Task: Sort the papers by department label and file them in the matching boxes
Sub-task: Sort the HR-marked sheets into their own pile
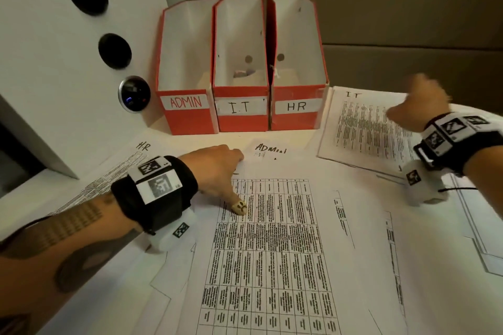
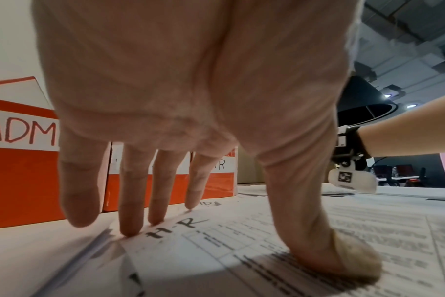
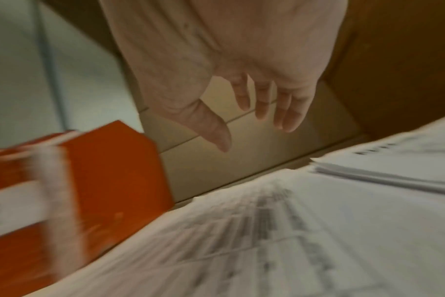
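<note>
**Papers spread before three labelled boxes**

Papers [image 1: 272, 239] cover the bench [image 1: 196, 141]. At 12 o'clock stand the ADMIN box [image 1: 187, 114], I.T box [image 1: 242, 114] and HR box [image 1: 298, 114], side by side. Left hand [image 1: 217, 168] presses straight fingertips [image 2: 130, 229] and thumb on an HR sheet [image 2: 216, 251]. Right hand [image 1: 419, 100], at 2 o'clock, hovers relaxed and spread over the IT sheet [image 1: 359, 128], holding nothing.

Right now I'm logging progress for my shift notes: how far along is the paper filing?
Done: nothing visibly filed; the red cardboard ADMIN box, I.T box and HR box hold no sheets. In hand: the left hand presses the white printed table sheet marked HR; the right hand hovers, holding nothing, over the IT-labelled sheet. Left: every spread paper, including the ADMIN-labelled sheet.
</note>
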Demonstrator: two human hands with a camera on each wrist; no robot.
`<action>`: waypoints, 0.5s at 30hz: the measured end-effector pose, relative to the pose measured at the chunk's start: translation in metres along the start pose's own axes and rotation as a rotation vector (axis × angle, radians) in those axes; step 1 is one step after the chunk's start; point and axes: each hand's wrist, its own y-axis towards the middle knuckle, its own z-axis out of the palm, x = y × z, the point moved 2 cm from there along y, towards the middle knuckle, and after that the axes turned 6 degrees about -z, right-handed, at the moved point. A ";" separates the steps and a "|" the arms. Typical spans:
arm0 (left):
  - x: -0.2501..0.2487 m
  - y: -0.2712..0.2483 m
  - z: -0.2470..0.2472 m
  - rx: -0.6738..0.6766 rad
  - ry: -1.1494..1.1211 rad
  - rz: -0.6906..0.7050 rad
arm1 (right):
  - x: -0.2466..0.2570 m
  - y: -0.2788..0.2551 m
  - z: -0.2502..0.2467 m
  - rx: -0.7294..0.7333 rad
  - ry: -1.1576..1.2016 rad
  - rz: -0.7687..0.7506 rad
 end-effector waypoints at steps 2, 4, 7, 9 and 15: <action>0.001 -0.002 -0.003 0.002 0.000 -0.017 | 0.036 -0.030 0.007 0.200 0.006 -0.273; 0.000 -0.007 -0.005 -0.025 0.000 -0.024 | 0.073 -0.074 0.018 0.445 0.013 -0.501; -0.001 -0.015 -0.006 -0.148 -0.002 -0.040 | 0.112 -0.121 0.039 0.609 -0.072 -0.719; 0.001 -0.018 -0.009 -0.295 -0.083 0.002 | 0.124 -0.136 0.050 0.601 -0.054 -0.764; -0.002 -0.032 -0.020 -0.293 -0.607 0.344 | 0.136 -0.139 0.035 0.476 0.131 -0.820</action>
